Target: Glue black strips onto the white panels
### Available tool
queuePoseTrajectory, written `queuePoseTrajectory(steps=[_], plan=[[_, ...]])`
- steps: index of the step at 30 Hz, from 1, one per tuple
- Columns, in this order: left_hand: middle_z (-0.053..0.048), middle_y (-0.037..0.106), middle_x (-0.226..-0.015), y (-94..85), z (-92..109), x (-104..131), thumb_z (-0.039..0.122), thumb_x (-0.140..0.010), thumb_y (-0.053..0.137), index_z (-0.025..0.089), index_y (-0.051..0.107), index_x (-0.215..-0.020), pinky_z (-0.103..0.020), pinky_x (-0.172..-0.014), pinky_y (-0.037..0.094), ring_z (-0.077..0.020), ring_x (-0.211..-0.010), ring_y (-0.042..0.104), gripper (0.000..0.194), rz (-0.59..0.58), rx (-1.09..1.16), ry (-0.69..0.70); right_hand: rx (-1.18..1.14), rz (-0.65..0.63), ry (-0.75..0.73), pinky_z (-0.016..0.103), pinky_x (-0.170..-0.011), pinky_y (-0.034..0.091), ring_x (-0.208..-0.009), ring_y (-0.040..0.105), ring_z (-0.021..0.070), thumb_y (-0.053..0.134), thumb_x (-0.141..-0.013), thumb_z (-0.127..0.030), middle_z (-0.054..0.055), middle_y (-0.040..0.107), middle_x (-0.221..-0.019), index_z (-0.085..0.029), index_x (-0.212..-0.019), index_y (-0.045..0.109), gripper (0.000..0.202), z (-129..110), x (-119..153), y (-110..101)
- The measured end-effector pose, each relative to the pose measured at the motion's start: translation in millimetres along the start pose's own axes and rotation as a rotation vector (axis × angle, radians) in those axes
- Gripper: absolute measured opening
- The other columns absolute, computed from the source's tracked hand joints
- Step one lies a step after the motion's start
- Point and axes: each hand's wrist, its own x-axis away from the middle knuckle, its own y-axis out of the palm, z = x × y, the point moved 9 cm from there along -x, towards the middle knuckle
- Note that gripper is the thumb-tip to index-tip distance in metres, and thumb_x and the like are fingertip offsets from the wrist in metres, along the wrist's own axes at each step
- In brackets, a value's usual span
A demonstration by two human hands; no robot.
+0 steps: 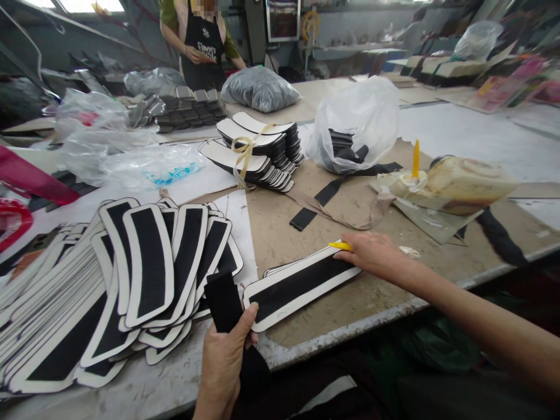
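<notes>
My left hand (228, 356) is closed around a black fabric strip (223, 298), whose end sticks up above the fingers. Its thumb lies at the left end of a long white piece with a black middle band (301, 286), which rests on the table's front part over similar pieces. At the far end of that piece is my right hand (370, 251), with a yellow stick (340, 246) pinched in its fingers. Whether the stick's tip touches the surface I cannot tell. To the left, many matching white-edged pieces (149, 262) lie in an overlapping heap.
Behind are tied stacks of curved pieces (245, 154) and a clear plastic bag (359, 116) with black strips. An open glue container (468, 178) with another yellow stick (416, 158) stands at right. A person in a black apron (203, 55) stands across the table.
</notes>
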Motion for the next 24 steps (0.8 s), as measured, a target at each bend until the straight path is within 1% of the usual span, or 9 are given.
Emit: queuePoseTrajectory(steps=[3,5,7,9,11,14,17,20,24], plan=[[0.004,0.055,-0.055,-6.4,10,6,0.035,-0.046,0.086,0.013,0.059,-0.073,-0.017,-0.036,0.038,-0.007,-0.04,0.046,0.044,0.045,0.037,0.04,-0.111,0.156,0.021,0.029,-0.062,0.036,-0.075,0.06,0.0228,0.043,-0.089,-0.042,0.009,0.064,-0.083,-0.018,-0.088,0.054,0.026,15,11,-17],[0.004,0.056,-0.055,-9.7,17,10,0.033,-0.045,0.086,0.013,0.059,-0.072,-0.016,-0.035,0.038,-0.007,-0.04,0.046,0.043,0.076,0.052,0.048,-0.247,0.276,0.024,0.028,-0.062,0.036,-0.068,0.056,0.0191,0.039,-0.091,-0.043,0.006,0.06,-0.075,-0.019,-0.081,0.05,0.028,26,20,-29],[0.004,0.057,-0.054,-13.2,21,14,0.031,-0.043,0.086,0.013,0.06,-0.073,-0.016,-0.036,0.04,-0.0071,-0.04,0.047,0.044,0.115,0.057,0.029,-0.41,0.327,0.018,0.027,-0.06,0.035,-0.063,0.051,0.0165,0.035,-0.091,-0.046,0.003,0.054,-0.07,-0.02,-0.074,0.047,0.033,34,29,-34],[0.004,0.058,-0.054,-15.4,23,18,0.03,-0.042,0.086,0.013,0.06,-0.075,-0.016,-0.036,0.041,-0.0075,-0.04,0.047,0.045,0.14,0.059,0.014,-0.609,0.293,-0.001,0.026,-0.057,0.034,-0.059,0.046,0.0143,0.033,-0.09,-0.051,0.0,0.048,-0.065,-0.02,-0.07,0.045,0.039,36,35,-30],[0.005,0.058,-0.053,-17.1,24,21,0.03,-0.041,0.086,0.013,0.061,-0.077,-0.016,-0.036,0.041,-0.0078,-0.04,0.047,0.047,0.15,0.062,0.014,-0.816,0.206,-0.023,0.024,-0.051,0.032,-0.054,0.041,0.0117,0.035,-0.088,-0.056,-0.003,0.043,-0.06,-0.019,-0.067,0.044,0.043,32,40,-23],[0.004,0.058,-0.052,-17.4,23,24,0.03,-0.041,0.086,0.013,0.061,-0.077,-0.017,-0.037,0.042,-0.009,-0.04,0.048,0.046,0.125,0.046,0.015,-1.037,0.073,0.004,0.022,-0.044,0.026,-0.047,0.033,0.0084,0.048,-0.081,-0.059,-0.006,0.037,-0.055,-0.019,-0.066,0.044,0.042,24,46,-11],[0.004,0.057,-0.052,-17.4,22,25,0.032,-0.042,0.086,0.014,0.061,-0.076,-0.018,-0.037,0.041,-0.0092,-0.04,0.048,0.046,0.086,0.042,0.027,-1.139,0.001,0.072,0.021,-0.042,0.023,-0.046,0.03,0.007,0.06,-0.073,-0.055,-0.006,0.037,-0.054,-0.018,-0.064,0.045,0.041,19,53,-2],[0.005,0.055,-0.052,-18.9,21,26,0.033,-0.042,0.086,0.014,0.059,-0.076,-0.017,-0.035,0.035,-0.0074,-0.038,0.044,0.047,0.056,0.072,0.029,-1.238,-0.038,0.123,0.021,-0.04,0.019,-0.044,0.026,0.0059,0.063,-0.07,-0.055,-0.007,0.034,-0.05,-0.018,-0.062,0.044,0.043,16,60,5],[0.006,0.05,-0.049,-10.8,20,28,0.037,-0.051,0.083,0.014,0.055,-0.072,-0.016,-0.035,0.031,-0.0058,-0.038,0.04,0.042,-0.098,0.094,0.031,-1.351,-0.043,0.168,0.02,-0.039,0.022,-0.044,0.03,0.0062,0.066,-0.07,-0.055,-0.006,0.037,-0.052,-0.017,-0.065,0.047,0.042,19,70,11]])
